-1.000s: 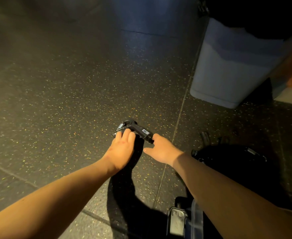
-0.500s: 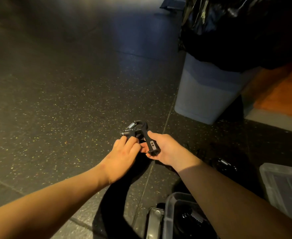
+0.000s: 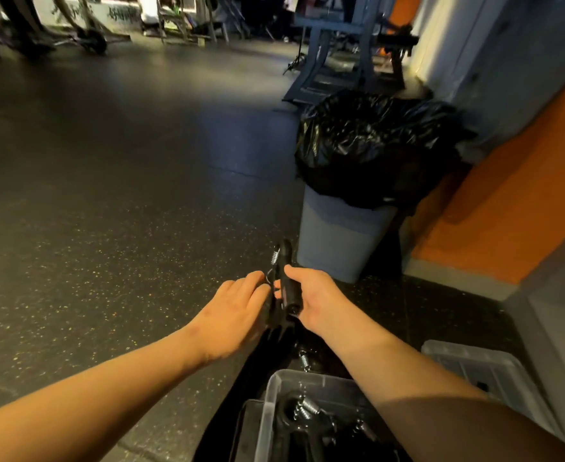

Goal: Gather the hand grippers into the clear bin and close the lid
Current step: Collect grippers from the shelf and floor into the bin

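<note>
Trash can (image 3: 337,235) just beyond hands' gripper (image 3: 286,278).

Dark gym floor, black grippers, orange wall

The floor (image 3: 114,228) is charcoal, flecked yellow and orange. The hand gripper (image 3: 286,281) is black with a silver spring. The clear bin (image 3: 269,398) is greyish-transparent. At upper right, a grey trash can (image 3: 337,241) wears a glossy black bag (image 3: 367,148) beside the orange wall (image 3: 507,211).

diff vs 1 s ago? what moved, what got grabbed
The hand gripper came up off the floor: the right hand now holds its handle, and the left hand stays on its other side. The view tilted up. The clear bin is open, as before, with grippers inside.
</note>
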